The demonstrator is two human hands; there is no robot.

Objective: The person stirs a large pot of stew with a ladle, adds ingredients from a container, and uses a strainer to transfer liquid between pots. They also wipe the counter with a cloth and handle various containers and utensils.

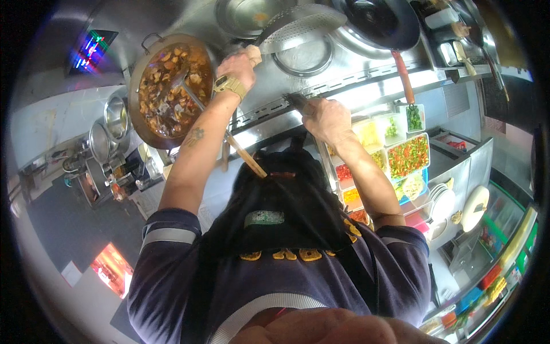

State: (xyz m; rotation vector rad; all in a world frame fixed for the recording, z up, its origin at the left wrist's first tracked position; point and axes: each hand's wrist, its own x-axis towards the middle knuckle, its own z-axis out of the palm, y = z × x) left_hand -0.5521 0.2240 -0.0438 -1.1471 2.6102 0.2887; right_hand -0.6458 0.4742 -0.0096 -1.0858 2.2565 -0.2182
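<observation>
My left hand (235,71), with a gold-coloured watch on the wrist, is closed around the handle end of a perforated metal strainer (300,32), tilted and slightly blurred over the steel stove top (262,92). In my right hand (328,120) is a dark, stiff-bristled brush (296,102), near the slotted front strip of the stove. Left of my left forearm sits a large wok (137,118) of brown stew (165,101) with chunks in it. A ladle (242,155) rests in the stew, its wooden handle passing beneath my forearm.
A black wok (378,21) with a red-brown handle lies at the back right. Round metal rings (304,56) are set in the stove. Tubs of chopped vegetables (408,155) stand by my right forearm, with stacked plates (442,202) beyond. Metal bowls (116,116) are at the left.
</observation>
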